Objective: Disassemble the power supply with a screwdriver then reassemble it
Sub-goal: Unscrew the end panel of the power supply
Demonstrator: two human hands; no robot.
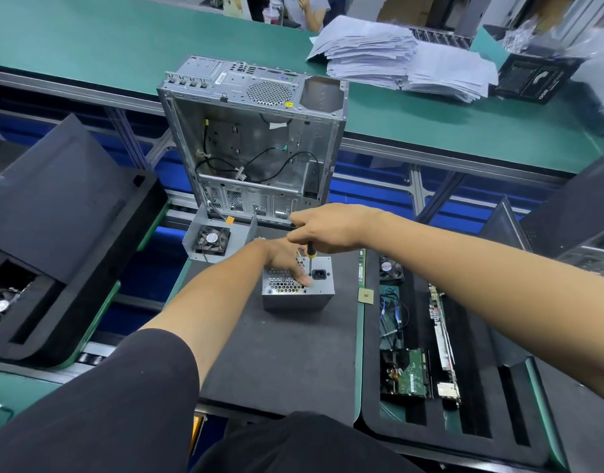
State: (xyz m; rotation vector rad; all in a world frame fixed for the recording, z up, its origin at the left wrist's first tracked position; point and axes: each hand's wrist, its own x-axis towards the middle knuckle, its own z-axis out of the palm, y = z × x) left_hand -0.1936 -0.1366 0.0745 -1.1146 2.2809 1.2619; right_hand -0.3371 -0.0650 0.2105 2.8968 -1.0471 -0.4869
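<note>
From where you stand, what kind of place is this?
Probably a computer assembly or repair workshop: long green benches, a stripped PC case, and foam trays of circuit boards and fans beside the power supply being worked on.

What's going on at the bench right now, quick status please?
Right hand grips screwdriver, tip down on power supply near its socket. Left hand rests on the grille, steadying. Nothing in the way; empty computer case stands behind.
</note>
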